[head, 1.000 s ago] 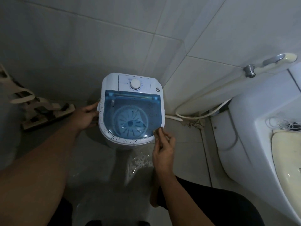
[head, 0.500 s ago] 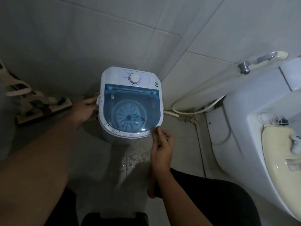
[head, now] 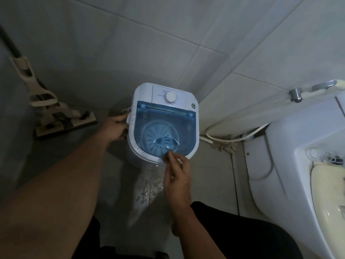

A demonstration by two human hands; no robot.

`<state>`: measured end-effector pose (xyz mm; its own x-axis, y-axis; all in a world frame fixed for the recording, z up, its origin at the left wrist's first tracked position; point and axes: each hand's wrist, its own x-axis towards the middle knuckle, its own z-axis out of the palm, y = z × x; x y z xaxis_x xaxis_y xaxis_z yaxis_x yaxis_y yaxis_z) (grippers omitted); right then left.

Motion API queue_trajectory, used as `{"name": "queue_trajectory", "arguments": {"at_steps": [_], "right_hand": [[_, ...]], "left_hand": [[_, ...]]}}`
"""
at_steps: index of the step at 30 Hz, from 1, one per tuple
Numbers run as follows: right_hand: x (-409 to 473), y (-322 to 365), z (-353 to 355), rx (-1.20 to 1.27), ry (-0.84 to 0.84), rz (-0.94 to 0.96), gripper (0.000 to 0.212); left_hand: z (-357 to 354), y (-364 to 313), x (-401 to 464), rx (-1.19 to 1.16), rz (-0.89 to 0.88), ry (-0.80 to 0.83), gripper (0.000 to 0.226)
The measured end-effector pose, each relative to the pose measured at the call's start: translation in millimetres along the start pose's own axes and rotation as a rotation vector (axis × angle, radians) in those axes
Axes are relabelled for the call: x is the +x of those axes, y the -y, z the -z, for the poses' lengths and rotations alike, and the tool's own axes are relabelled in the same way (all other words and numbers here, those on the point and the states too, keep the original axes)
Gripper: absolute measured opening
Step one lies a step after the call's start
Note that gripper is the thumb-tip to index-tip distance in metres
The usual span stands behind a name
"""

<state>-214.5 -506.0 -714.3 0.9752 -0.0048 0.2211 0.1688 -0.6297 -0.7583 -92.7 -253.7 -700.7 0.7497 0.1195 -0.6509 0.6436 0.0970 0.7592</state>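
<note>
Head view: left hand (head: 116, 128) grips washer (head: 144, 94) side, steadying it; right hand (head: 177, 181) fingers pinch lid (head: 166, 118) front edge, likely to lift.

Two hands were there, a left hand (head: 115, 128) and a right hand (head: 177, 177); one washer (head: 160, 90), one lid (head: 168, 116), one dial (head: 170, 98), one mop (head: 61, 116), one hose (head: 233, 140), one toilet (head: 298, 165).

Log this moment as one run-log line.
left hand: holds side of mini washer | right hand: fingertips at front edge of blue lid | floor: wet in front
</note>
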Motion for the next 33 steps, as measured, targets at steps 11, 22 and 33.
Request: {"name": "queue_trajectory", "arguments": {"at_steps": [11,22,33], "right_hand": [[0,22,-32,-0.230,0.160,0.193,0.039],[19,27,-19,-0.351,0.256,0.306,0.039],[17,28,-20,-0.491,0.326,0.383,0.046]], "left_hand": [[2,1,-1,-0.030,-0.004,0.008,0.044],[3,3,2,-0.063,-0.029,0.011,0.045],[7,3,5,-0.037,-0.037,0.026,0.047]]}}
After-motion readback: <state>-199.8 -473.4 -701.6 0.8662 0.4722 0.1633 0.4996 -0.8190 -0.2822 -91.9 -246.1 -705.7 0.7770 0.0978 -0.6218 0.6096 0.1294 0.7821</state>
